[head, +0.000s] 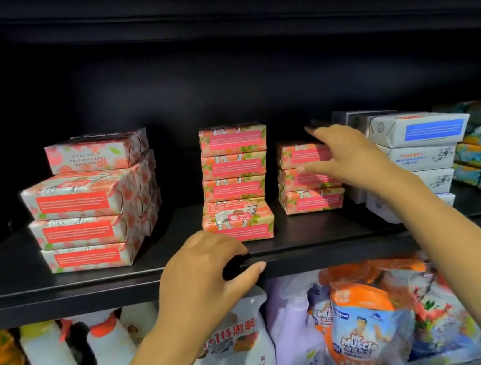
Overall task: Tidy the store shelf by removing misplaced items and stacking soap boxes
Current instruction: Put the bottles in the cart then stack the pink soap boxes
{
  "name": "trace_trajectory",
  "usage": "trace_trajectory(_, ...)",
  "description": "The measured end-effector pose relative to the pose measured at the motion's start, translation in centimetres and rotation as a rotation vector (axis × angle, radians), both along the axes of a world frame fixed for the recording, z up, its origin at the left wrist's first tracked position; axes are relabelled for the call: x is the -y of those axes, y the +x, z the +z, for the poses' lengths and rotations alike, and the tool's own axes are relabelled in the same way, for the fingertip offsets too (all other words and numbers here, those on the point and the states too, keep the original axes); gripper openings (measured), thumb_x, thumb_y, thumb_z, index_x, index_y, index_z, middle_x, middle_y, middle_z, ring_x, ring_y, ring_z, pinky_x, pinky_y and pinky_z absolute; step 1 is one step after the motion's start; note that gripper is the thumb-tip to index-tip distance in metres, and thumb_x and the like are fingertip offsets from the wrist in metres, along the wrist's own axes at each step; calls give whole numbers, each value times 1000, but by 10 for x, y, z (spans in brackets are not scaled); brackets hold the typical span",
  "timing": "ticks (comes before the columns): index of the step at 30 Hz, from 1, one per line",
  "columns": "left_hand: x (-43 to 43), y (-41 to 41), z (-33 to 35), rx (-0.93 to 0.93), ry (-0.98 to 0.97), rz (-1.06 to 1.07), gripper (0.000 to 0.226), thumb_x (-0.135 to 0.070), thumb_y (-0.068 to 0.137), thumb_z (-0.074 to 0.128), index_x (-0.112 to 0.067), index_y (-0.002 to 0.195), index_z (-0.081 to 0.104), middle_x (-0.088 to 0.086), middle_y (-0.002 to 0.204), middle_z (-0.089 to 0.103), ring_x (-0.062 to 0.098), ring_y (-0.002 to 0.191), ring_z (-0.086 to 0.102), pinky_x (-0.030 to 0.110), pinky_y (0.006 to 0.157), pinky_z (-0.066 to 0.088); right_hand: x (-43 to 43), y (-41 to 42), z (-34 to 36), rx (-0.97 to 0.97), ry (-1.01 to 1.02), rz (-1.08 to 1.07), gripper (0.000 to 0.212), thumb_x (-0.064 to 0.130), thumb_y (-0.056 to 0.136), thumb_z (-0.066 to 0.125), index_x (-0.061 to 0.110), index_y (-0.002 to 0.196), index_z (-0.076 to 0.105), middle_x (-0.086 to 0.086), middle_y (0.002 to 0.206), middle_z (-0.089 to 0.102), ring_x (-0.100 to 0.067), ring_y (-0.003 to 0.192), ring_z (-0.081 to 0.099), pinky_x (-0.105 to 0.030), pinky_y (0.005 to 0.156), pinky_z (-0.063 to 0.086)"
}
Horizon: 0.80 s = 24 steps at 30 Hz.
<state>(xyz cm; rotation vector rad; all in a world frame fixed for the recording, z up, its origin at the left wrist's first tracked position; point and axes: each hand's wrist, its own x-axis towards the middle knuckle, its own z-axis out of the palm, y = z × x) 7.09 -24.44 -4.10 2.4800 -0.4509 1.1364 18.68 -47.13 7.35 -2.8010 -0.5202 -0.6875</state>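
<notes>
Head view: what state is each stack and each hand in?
left pink stack: four layers, top box turned upside down.
middle pink stack: four high, bottom box jutting forward.
short pink stack: three high.
white stack: top box skewed.
right hand: fingers spread, touching short pink stack.
left hand: curled at shelf edge; grip unclear.

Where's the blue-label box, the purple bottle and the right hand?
Blue-label box point(434, 129): head view, on its blue label.
Purple bottle point(296, 347): head view, on its body.
Right hand point(352, 151): head view, on its back.
</notes>
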Motion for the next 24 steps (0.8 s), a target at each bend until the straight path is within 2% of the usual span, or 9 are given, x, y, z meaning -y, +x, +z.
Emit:
trace_trajectory(3,0,1,-2,18,-11,16,35,-60,75,53,-29,79,70,-19,79,65,5,79,59,26,55,53,-5,7,-3,-59,-80,-25,70,48,78,68,13,133,44,-11,123,53,-27,115,47,-36,90,39)
trace_trajectory(7,1,0,-3,31,-15,32,33,-60,75,53,-31,79,69,-21,79,64,4,78,58,26,53,52,-8,5,-6,46,-93,-34,69,46,76,71,17,133,44,-7,124,51,-25,120,41,-36,93,39)
trace_trajectory(10,2,0,-4,40,-7,39,33,-60,75,53,-31,79,69,-20,79,64,3,78,58,26,51,52,-7,0,-6,114,-74,-3,69,48,72,74,21,128,44,-3,120,46,-21,120,36,-35,88,38)
trace_trajectory(14,1,-1,-3,37,3,37,33,-60,76,53,-31,79,69,-20,80,64,3,78,58,24,52,51,-5,-4,-1,13,-6,52,65,57,69,71,23,118,44,1,104,46,-20,103,47,-38,83,45)
trace_trajectory(17,1,-1,-3,16,13,29,34,-59,76,53,-30,80,70,-20,80,65,2,79,56,24,53,51,-6,-3,1,-12,-6,48,66,55,71,71,22,121,41,-2,110,55,-21,100,53,-38,81,47)
trace_trajectory(20,-3,-4,0,21,-41,-62,34,-53,77,58,-23,82,73,-16,81,67,3,80,60,30,61,53,-2,-16,-11,108,62,48,74,57,66,73,22,125,44,-1,116,52,-20,110,46,-34,83,40)
trace_trajectory(22,-4,-6,12,44,-128,-152,31,-46,77,63,-18,83,74,-12,82,68,6,80,63,31,68,52,5,-31,-24,164,119,82,74,58,64,71,20,124,50,-3,113,53,-21,107,47,-34,84,39)
trace_trajectory(24,0,-5,31,97,-128,-184,28,-40,78,65,-14,85,74,-8,83,69,9,80,64,32,71,51,14,-46,-36,155,145,92,78,60,61,69,18,124,53,-4,113,55,-23,107,48,-35,85,40)
